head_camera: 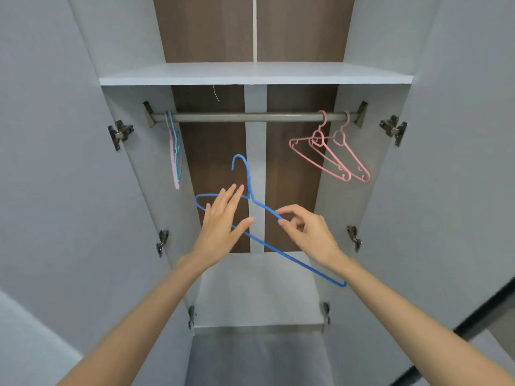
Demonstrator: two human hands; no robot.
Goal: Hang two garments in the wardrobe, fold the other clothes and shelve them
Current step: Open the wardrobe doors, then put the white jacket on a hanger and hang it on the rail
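Below the wardrobe rail [250, 117], your right hand [312, 235] pinches a blue hanger [267, 244] while your left hand [223, 218] spreads open before it; no garment shows, so fetching one probably comes next.

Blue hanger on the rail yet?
No, the blue hanger is below the rail, pinched in the right hand.

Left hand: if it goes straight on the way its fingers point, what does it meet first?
Probably the blue hanger, at its neck just beyond the fingertips of the left hand. Depth is unclear; if it misses, the wardrobe's back panel comes next.
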